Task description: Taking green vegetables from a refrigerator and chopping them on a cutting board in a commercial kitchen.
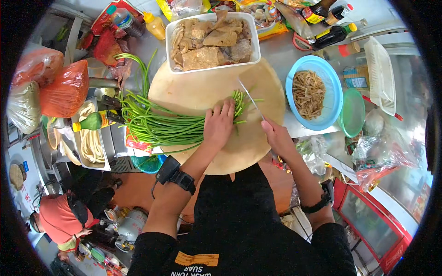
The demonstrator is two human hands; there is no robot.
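A large bundle of long green stalks, likely garlic scapes [165, 127], lies across a round wooden chopping board [186, 91]. Pressing down on the bundle near its right end is my left hand [219, 122], fingers spread over the stalks. My right hand [278, 136] grips a knife [251, 98] whose blade stands nearly edge-on just right of the stalk ends. A few short green pieces lie loose around the blade. Behind, a white plastic tub [214, 68] of braised meat or tofu-like slabs [221, 38] overlaps the board's far edge.
Right of the board sits a blue plastic basket [336, 96] of brown strips, beside a green bowl [352, 114]. Sauce bottles [331, 36] and red-handled scissors [301, 42] lie at the back right. A metal tray [107, 151] of noodle-like strands is at left. A person in a red shirt [62, 217] is lower left.
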